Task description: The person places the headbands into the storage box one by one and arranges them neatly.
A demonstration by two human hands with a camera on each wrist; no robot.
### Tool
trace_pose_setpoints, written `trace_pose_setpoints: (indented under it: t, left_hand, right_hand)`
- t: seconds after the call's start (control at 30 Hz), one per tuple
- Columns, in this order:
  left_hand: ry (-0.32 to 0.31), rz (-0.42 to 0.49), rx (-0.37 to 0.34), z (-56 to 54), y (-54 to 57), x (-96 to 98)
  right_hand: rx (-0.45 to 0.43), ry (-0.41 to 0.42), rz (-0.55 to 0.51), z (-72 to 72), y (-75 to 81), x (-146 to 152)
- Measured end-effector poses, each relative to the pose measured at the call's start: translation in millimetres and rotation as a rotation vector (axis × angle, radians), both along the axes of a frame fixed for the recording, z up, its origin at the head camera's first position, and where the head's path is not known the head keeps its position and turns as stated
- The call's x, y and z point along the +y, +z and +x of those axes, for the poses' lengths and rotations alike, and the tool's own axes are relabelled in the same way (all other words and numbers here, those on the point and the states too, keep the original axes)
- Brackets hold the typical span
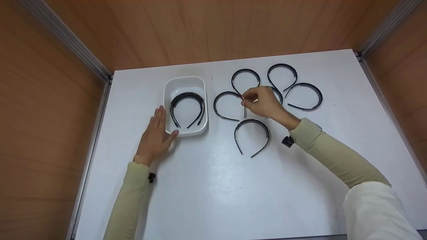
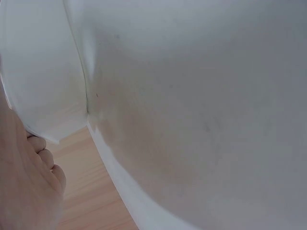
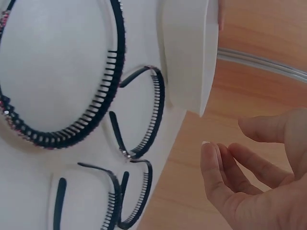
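Note:
My left hand (image 1: 155,136) rests with straight fingers along the left side of a white plastic bin (image 1: 164,100), its thumb at the near corner. A few black toothed headbands (image 1: 187,95) lie nested inside the bin. Over the headbands on the table hovers my right hand (image 1: 263,101); the right wrist view shows its thumb and fingers (image 3: 211,165) bent and apart, nothing between them. Beneath it, one headband (image 1: 279,95) is partly hidden. Closest around that hand are a left headband (image 1: 216,106), a back headband (image 1: 246,70) and a front headband (image 1: 252,121).
Two more headbands lie at the right, a farther one (image 1: 282,65) and a nearer one (image 1: 321,96). The white table (image 1: 217,193) is bounded by a wooden back wall (image 1: 200,33) and wooden side panels. Black wrist cameras sit under both sleeves.

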State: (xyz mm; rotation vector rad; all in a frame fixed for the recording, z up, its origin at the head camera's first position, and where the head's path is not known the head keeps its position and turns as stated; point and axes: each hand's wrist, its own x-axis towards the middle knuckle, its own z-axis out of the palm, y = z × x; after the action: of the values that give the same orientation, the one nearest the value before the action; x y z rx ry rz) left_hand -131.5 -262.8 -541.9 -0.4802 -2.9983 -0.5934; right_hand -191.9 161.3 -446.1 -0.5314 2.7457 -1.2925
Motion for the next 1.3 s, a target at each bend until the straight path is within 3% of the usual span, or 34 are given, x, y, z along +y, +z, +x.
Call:
trace_pose_setpoints:
  t: [0.67, 0.97, 1.3]
  left_hand:
    - [0.006, 0.007, 0.011, 0.3, -1.6, -0.4]
    - [0.009, 0.005, 0.002, 0.3, -0.6, 0.2]
    - [0.001, 0.008, 0.003, 0.7, 1.7, -0.1]
  right_hand:
    - [-0.089, -0.047, 0.093, 24.3, -41.2, 45]
    - [-0.140, -0.059, 0.102, 35.1, -61.4, 57]
    - [-0.192, -0.094, 0.086, 45.3, -72.9, 68]
